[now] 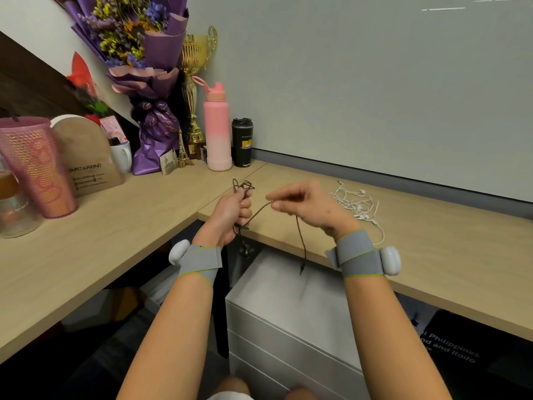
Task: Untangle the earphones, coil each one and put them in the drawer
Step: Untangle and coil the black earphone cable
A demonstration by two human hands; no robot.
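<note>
The person's right fingertips pinch a thin, dark braided cord, part of the dark earphones. The rest of the right hand is loosely curled behind the pinch. From the pinch, one stretch of cord runs slack to the left hand, whose fingers are closed around a small bundle of loops. A few loops stick up above that fist. The other stretch hangs straight down from the right fingertips and ends in a plug. Below the left fist more cord dangles, with what look like the earbuds at its end, though blur makes this uncertain.

Just beyond the right hand, on the far side of its knuckles, a tangle of white earphones lies on the wooden desk, untouched. Under both hands, below the desk edge, stands a grey drawer unit with its drawers closed. Both wrists wear grey bands carrying white sensor pods. Farther off, beyond the left hand, a pink bottle and a black tumbler stand against the wall.

The work appears to be at an early stage, on the dark set only. Pulling the slack stretch taut while the left fist is clamped would likely tighten any knot inside the bundle. A loosened fist could drop the loops and let them snarl again. The swinging plug could also catch on the desk edge.
</note>
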